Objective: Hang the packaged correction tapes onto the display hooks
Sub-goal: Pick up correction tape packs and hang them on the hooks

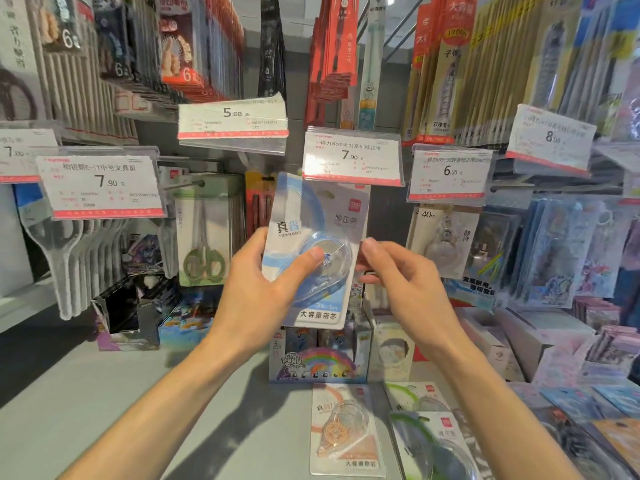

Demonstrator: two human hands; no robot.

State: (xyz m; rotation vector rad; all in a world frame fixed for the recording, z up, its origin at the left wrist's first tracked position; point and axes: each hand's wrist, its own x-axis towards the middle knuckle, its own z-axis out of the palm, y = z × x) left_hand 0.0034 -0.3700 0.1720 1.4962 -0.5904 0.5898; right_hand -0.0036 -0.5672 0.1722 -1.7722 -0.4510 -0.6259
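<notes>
Blue correction tape pack (313, 251) held upright at frame centre, top edge tucked behind 7.90 price tag (351, 156) at 12 o'clock. Left hand (263, 282) grip: thumb across blister, fingers behind. Right hand (398, 271) grip: fingertips pinch pack's 3 o'clock edge. Orange pack (344, 431) and green pack (429, 445) lie on tabletop (104, 393) at 5 o'clock.
</notes>
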